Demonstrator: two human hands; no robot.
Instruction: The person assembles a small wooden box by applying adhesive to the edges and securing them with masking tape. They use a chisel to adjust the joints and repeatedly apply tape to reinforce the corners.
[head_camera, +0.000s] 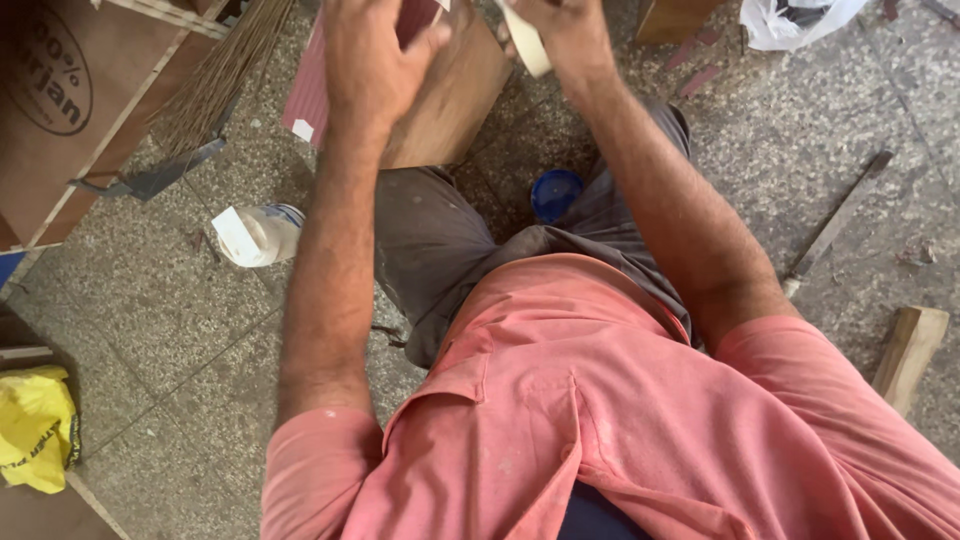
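I look down my pink shirt at both arms stretched forward. My left hand rests flat on a small wooden box with a dark red laminate face, standing on the stone floor between my knees. My right hand is closed around a roll of pale masking tape at the top edge of the picture, just above the box's right corner. The fingertips of both hands are cut off by the frame.
A blue lid lies by my leg. A white plastic bottle lies on its side left. A broom leans on plywood sheets. A metal file and wood block lie right; a yellow bag lies left.
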